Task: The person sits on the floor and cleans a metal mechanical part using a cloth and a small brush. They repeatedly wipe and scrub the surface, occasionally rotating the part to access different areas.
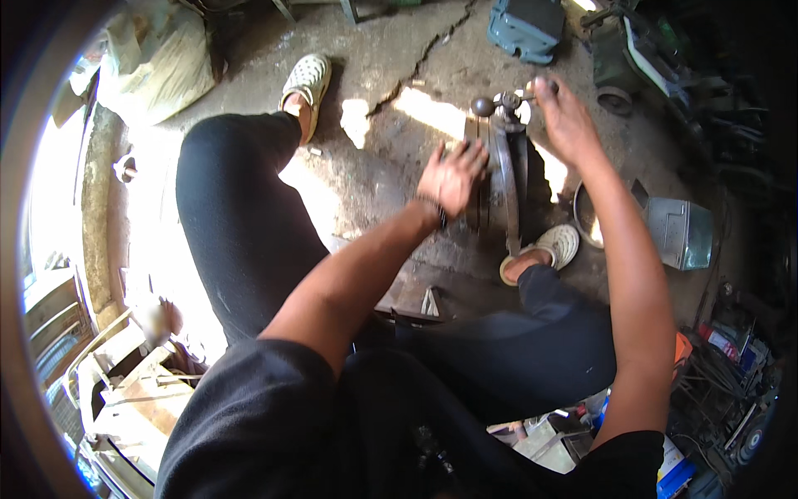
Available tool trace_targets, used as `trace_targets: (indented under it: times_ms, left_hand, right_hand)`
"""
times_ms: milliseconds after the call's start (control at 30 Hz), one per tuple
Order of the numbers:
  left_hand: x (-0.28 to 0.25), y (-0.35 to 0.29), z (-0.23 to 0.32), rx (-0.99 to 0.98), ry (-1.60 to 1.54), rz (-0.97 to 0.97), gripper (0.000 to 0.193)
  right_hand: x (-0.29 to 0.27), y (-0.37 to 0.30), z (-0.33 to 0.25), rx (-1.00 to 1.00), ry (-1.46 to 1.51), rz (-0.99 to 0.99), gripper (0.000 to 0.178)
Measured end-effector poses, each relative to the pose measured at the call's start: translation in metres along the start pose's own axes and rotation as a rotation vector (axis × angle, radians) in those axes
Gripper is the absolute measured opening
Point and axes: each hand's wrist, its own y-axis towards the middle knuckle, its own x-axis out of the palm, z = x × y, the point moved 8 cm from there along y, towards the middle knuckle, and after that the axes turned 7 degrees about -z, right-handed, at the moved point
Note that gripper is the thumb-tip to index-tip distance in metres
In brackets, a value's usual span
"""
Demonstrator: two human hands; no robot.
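Between my feet stands a metal device with a long curved arm, and across its top runs a crank handle with a dark ball knob. My right hand is closed around the far right end of that handle. My left hand lies with its fingers stretched out against the left side of the device, near a dark upright part. The palm side is hidden, and I cannot make out anything held in it. A dark bracelet circles my left wrist.
A blue-grey metal housing sits on the cracked concrete floor ahead. To the right are a metal box, a ring and dark machine parts. A pale sack stands far left; wooden pieces lie near left.
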Motion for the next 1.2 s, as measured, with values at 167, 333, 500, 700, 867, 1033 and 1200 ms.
trace_targets:
  times_ms: [167,333,500,700,867,1033,1200]
  left_hand:
    - [0.001,0.036,-0.019,-0.099,-0.064,-0.064,0.047]
    - [0.014,-0.006,-0.001,-0.015,0.005,0.029,0.050]
    - [0.007,0.063,-0.044,-0.288,-0.226,-0.324,0.043]
    - [0.015,0.006,-0.005,-0.065,-0.150,-0.062,0.049]
    - [-0.006,0.067,-0.045,-0.292,-0.159,-0.344,0.044]
    - [0.004,0.008,-0.003,-0.109,-0.196,-0.113,0.049]
    - [-0.007,0.068,-0.031,-0.214,-0.160,-0.332,0.041]
  right_hand:
    - [-0.001,0.000,-0.003,-0.072,-0.060,0.200,0.067]
    - [-0.008,-0.016,-0.016,-0.033,0.010,0.096,0.075]
    - [-0.003,-0.008,-0.014,-0.050,-0.043,0.156,0.073]
    - [-0.006,-0.012,-0.010,-0.001,0.008,-0.063,0.073]
    - [-0.002,-0.012,-0.017,0.008,-0.052,0.068,0.079]
    - [-0.007,-0.012,-0.005,-0.015,-0.035,0.075,0.072]
    - [-0.004,-0.009,-0.010,-0.016,-0.002,0.035,0.068]
